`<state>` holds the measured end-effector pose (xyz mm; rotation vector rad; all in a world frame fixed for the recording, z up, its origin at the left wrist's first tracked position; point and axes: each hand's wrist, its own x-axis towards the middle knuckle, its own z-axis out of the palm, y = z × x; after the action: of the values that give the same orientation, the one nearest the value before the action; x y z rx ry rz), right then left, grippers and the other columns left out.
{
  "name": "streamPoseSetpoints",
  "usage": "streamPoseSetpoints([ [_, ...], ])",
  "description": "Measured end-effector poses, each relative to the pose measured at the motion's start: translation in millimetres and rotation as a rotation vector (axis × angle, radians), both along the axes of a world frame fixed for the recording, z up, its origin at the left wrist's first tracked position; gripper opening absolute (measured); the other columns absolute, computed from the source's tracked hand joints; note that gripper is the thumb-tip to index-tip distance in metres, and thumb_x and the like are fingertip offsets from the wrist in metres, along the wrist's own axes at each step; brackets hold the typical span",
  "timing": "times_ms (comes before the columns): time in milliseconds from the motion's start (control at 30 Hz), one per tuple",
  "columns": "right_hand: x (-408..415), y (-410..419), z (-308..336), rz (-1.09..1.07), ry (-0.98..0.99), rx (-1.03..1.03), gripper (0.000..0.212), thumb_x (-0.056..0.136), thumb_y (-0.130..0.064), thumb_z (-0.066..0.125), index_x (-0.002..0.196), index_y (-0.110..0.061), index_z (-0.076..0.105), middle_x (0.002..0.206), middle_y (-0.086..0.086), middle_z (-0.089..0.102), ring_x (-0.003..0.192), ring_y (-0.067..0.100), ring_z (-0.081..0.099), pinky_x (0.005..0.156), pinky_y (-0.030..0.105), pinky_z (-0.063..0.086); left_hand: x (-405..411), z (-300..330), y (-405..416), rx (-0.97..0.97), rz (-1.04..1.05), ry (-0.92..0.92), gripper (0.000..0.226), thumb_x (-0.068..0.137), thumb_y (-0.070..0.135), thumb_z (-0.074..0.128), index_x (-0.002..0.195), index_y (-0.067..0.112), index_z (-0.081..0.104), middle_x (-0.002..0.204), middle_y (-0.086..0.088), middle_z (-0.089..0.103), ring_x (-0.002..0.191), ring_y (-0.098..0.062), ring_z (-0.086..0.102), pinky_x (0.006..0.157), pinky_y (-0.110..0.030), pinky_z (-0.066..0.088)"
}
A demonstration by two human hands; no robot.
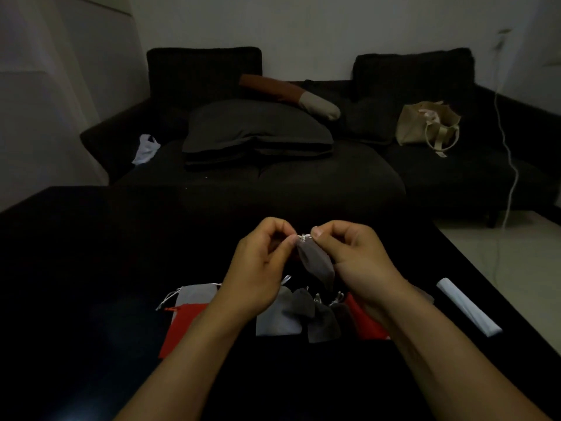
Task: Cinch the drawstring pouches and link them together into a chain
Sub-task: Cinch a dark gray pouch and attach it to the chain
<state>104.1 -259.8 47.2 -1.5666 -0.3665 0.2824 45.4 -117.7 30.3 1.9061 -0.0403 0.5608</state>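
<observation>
Head view shows two bare hands held up over a dark table [91, 268]. Both hands are pinching the top of one small brown pouch [315, 262]. The left hand [261, 268] pinches the left side of the pouch mouth with curled fingers. The right hand [361, 256] pinches the right side the same way. Between the two thumbs sits the shiny string [304, 237], bunched at the mouth.

The brown pouch hangs down from that pinch. Its long way runs from the mouth at the top down and a little to the right, toward the right wrist. So the pouch body is below the grip, and the right hand is nearer to it. The mouth looks pulled tight already, I think. The next pull or knot would happen right at the string, between the two thumbs.

Below the brown pouch, more pouches lie on the table. I count two red pouches [185, 326], one on each side. I count two light grey pouches [194, 294], and about three small dark pouches [323, 325] with shiny strings. The arms hide parts of them, so there may be more. I cannot tell if any are linked yet.

Right of the brown pouch lies one white roll [469, 311]. Behind the brown pouch stands a dark sofa [440, 165].
</observation>
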Motion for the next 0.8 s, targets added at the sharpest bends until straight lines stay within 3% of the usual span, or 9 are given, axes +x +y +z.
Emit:
streamPoseSetpoints([
  [200, 3, 1, -6, -0.014, -0.091, -0.042, 0.023, 0.097, -0.02, 0.06, 0.082, -0.008, 0.072, 0.072, 0.004, 0.07, 0.07, 0.01, 0.065, 0.065, 0.027, 0.052, -2, 0, -3, 0.236, 0.165, -0.192, 0.013, 0.088, 0.006, 0.068, 0.095, 0.015, 0.074, 0.089, 0.008, 0.072, 0.086, -0.002, 0.068, 0.076, -0.014, 0.053],
  [267, 3, 3, -7, -0.031, -0.088, -0.023, 0.023, 0.098, -0.018, 0.058, 0.086, -0.003, 0.07, 0.073, 0.008, 0.068, 0.066, 0.01, 0.064, 0.058, 0.022, 0.052, -2, -2, -2, 0.187, 0.237, -0.232, 0.013, 0.088, 0.006, 0.068, 0.094, 0.016, 0.074, 0.091, 0.008, 0.072, 0.088, -0.002, 0.068, 0.077, -0.015, 0.053],
  [367, 0, 8, -9, -0.085, -0.139, -0.033, 0.022, 0.098, -0.018, 0.058, 0.086, -0.004, 0.07, 0.072, 0.007, 0.069, 0.059, 0.003, 0.064, 0.051, 0.013, 0.047, 0, -4, -4, -0.002, 0.228, -0.124, 0.011, 0.093, 0.009, 0.062, 0.094, 0.016, 0.07, 0.089, 0.006, 0.071, 0.085, -0.003, 0.069, 0.073, -0.017, 0.054],
  [533, 4, 17, -17, -0.213, -0.301, -0.074, 0.019, 0.094, -0.021, 0.064, 0.079, -0.013, 0.071, 0.072, 0.005, 0.071, 0.071, 0.018, 0.07, 0.066, 0.036, 0.058, 2, -7, 0, -0.185, 0.187, -0.048, 0.015, 0.094, 0.007, 0.059, 0.09, 0.018, 0.069, 0.087, 0.002, 0.073, 0.083, -0.007, 0.07, 0.071, -0.02, 0.054],
  [600, 4, 19, -19, -0.211, -0.31, -0.083, 0.019, 0.094, -0.021, 0.064, 0.079, -0.013, 0.071, 0.073, 0.004, 0.071, 0.074, 0.019, 0.07, 0.07, 0.037, 0.058, 2, -8, 3, -0.189, 0.182, -0.03, 0.014, 0.094, 0.009, 0.06, 0.092, 0.018, 0.069, 0.088, 0.002, 0.073, 0.084, -0.007, 0.07, 0.072, -0.021, 0.055],
  [700, 7, 23, -23, -0.177, -0.282, -0.11, 0.02, 0.095, -0.023, 0.064, 0.078, -0.013, 0.071, 0.073, 0.007, 0.071, 0.074, 0.023, 0.07, 0.069, 0.038, 0.058, 0, -10, 14, -0.152, 0.149, -0.005, 0.014, 0.094, 0.009, 0.06, 0.091, 0.019, 0.07, 0.088, 0.003, 0.073, 0.083, -0.004, 0.07, 0.069, -0.018, 0.053],
  [800, 10, 33, -32, -0.079, -0.171, -0.22, 0.021, 0.094, -0.023, 0.064, 0.077, -0.014, 0.072, 0.074, 0.006, 0.072, 0.072, 0.02, 0.069, 0.071, 0.037, 0.056, -2, -17, 42, 0.025, 0.113, 0.093, 0.017, 0.093, 0.011, 0.062, 0.087, 0.025, 0.071, 0.086, 0.005, 0.073, 0.085, -0.006, 0.07, 0.074, -0.023, 0.055],
])
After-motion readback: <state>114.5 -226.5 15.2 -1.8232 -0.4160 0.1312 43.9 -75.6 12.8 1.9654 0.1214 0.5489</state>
